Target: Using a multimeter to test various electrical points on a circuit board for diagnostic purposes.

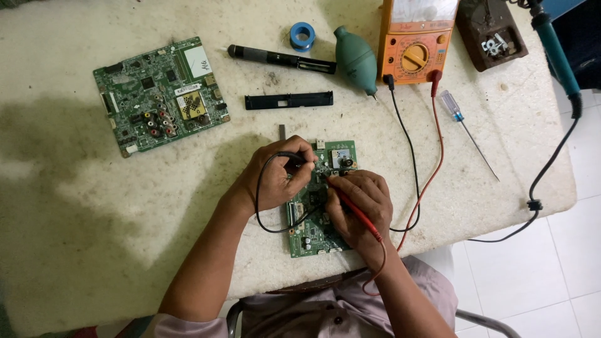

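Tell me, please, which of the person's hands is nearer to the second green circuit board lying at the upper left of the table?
Left. The left hand is just right of and below that circuit board; the right hand lies farther right.

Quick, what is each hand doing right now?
Left hand: closed, holding the black probe on the green circuit board.
Right hand: closed, holding the red probe on the same board.

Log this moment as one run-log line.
left hand: holds black probe | right hand: holds red probe | both tips on green circuit board | orange multimeter behind
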